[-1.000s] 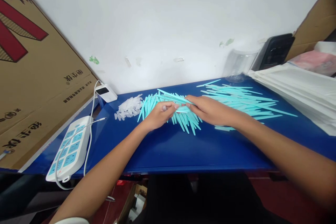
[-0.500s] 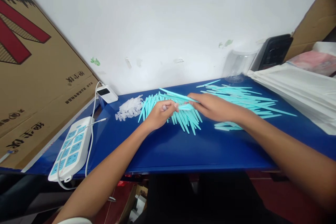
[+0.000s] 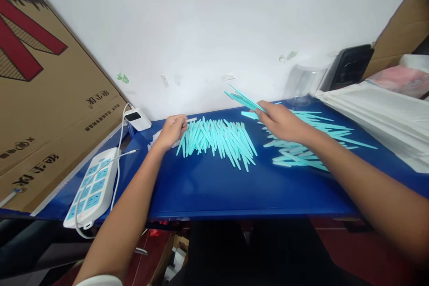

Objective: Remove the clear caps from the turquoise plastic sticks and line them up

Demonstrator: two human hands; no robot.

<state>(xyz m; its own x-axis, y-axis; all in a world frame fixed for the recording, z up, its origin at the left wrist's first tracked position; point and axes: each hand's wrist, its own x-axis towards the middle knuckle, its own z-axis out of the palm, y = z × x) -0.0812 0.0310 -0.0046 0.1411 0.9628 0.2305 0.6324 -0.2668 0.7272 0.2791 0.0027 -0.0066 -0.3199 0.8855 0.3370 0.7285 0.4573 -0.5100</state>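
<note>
My right hand (image 3: 279, 120) is closed around several thin turquoise tapered plastic sticks (image 3: 244, 99), raised above the table with their ends pointing up and left. Under and beside it spreads a loose heap of similar turquoise sticks (image 3: 335, 134). My left hand (image 3: 171, 133) is pinched over a pile of small translucent whitish pieces (image 3: 154, 137), mostly hiding it. From its fingertips a small whitish piece (image 3: 191, 119) sticks out to the right. Between the hands lies a dense row of turquoise sticks (image 3: 217, 138), some with pale upper ends.
The blue table (image 3: 208, 196) meets a white wall. To the left are a white power strip (image 3: 92, 187), a cable, a small white device (image 3: 138, 119) and a large cardboard box (image 3: 56, 111). A clear jar (image 3: 305, 85), a black object (image 3: 350, 67) and white sheets (image 3: 378, 116) stand right.
My hands have moved apart. The left went from the middle row to the whitish pile; the right rose slightly and shifted right with the sticks. The turquoise piece between them was let go.
</note>
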